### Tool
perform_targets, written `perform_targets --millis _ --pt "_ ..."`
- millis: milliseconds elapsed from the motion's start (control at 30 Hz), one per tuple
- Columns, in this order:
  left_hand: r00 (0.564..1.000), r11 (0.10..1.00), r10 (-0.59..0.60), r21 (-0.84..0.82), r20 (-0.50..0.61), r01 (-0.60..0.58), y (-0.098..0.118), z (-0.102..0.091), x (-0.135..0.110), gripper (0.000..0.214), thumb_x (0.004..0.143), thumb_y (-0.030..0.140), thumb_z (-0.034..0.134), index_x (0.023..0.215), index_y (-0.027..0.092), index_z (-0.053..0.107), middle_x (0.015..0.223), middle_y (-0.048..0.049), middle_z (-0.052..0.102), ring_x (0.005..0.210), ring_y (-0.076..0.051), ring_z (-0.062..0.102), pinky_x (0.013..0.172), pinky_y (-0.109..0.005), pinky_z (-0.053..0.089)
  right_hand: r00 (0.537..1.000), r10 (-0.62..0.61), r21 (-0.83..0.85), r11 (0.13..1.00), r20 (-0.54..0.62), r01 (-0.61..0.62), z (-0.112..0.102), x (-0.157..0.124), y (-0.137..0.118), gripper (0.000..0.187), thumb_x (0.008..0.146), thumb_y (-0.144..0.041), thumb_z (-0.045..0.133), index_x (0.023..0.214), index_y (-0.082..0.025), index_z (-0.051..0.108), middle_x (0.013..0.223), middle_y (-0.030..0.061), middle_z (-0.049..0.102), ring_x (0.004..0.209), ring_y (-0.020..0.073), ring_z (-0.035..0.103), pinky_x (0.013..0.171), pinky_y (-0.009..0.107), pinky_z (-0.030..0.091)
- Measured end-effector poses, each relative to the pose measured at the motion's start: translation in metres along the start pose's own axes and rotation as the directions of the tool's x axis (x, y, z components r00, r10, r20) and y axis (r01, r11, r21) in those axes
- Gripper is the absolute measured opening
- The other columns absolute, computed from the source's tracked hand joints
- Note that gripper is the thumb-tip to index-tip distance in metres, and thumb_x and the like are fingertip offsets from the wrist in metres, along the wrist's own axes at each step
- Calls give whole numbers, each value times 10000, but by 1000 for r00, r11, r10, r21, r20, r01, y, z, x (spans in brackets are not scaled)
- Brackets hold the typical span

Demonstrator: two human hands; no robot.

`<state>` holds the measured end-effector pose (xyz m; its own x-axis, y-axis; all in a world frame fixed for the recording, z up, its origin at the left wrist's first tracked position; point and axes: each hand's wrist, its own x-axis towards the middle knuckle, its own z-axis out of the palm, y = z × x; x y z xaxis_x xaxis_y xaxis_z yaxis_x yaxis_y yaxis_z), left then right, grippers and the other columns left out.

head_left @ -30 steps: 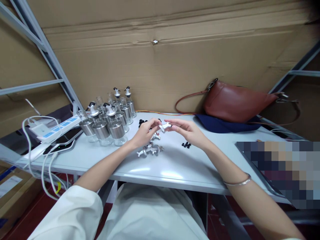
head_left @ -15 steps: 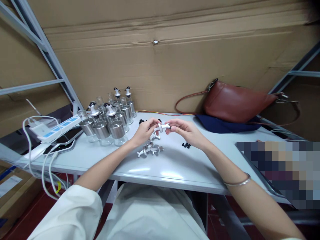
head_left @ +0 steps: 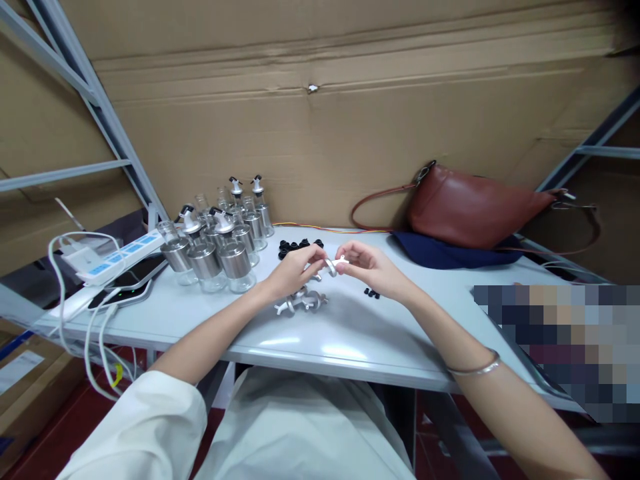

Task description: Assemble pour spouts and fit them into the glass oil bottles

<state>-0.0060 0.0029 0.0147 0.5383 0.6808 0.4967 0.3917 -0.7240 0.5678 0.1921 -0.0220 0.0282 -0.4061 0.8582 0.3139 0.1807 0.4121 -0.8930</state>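
Between both hands, above the table, is a white-and-silver bottle pour spout with a round collar. My right hand pinches its spout end between thumb and fingers. My left hand closes its fingertips on the stem side, partly hiding it. Beneath and nearer to me, several loose pour spouts lie in a cluster on the table. A group of black stoppers sits just beyond my left hand. Small black caps lie below my right hand.
Glass bottles with steel bands stand at the left, some topped with spouts. Beside them are a power strip, phones and white cables. A brown bag rests on dark blue cloth at the right. Cardboard backs the table.
Both hands have shifted slightly, and the pour spout has come a little lower and to the right, turned in the fingers. More black stoppers now show behind my left hand.
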Motion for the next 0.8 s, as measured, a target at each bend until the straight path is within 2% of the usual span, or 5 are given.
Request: perform_targets --millis 133,233,333,567,800 --pt "997 960 47 272 68 -64 -3 -8 5 192 926 319 439 887 166 549 815 -32 633 729 -158 570 711 -287 453 999 -28 -26 999 -35 27 -2 1 0 319 746 -474 667 828 -204 517 707 -18 556 682 146 554 669 300 436" --pt "994 866 31 494 102 -77 -13 -18 15 209 947 263 389 986 153 562 972 -85 630 867 -196 588 800 -324 452 979 -67 -26 998 -192 63 -6 4 0 316 725 -453 686 818 -196 528 752 2 579 719 153 575 702 308 440" --pt "994 766 -78 643 76 11 -30 -29 26 219 922 175 395 1038 138 576 1065 -116 608 980 -219 581 865 -333 451 936 -63 -11 998 -348 63 -12 6 0 338 691 -461 707 806 -200 527 720 -4 578 678 149 572 655 298 442" --pt "985 717 -166 692 52 85 -69 -34 31 268 866 89 401 982 137 638 984 -106 647 944 -217 604 834 -312 468 904 -69 -15 997 -421 69 -17 8 2 327 681 -454 709 800 -209 528 664 -19 568 646 145 571 640 300 457" --pt "982 742 -158 669 101 50 -69 -28 21 197 867 157 489 950 164 668 951 -83 675 899 -201 624 791 -280 460 909 -65 -12 998 -412 66 -14 7 -1 334 667 -453 726 791 -207 538 672 -11 585 636 144 569 624 297 459"
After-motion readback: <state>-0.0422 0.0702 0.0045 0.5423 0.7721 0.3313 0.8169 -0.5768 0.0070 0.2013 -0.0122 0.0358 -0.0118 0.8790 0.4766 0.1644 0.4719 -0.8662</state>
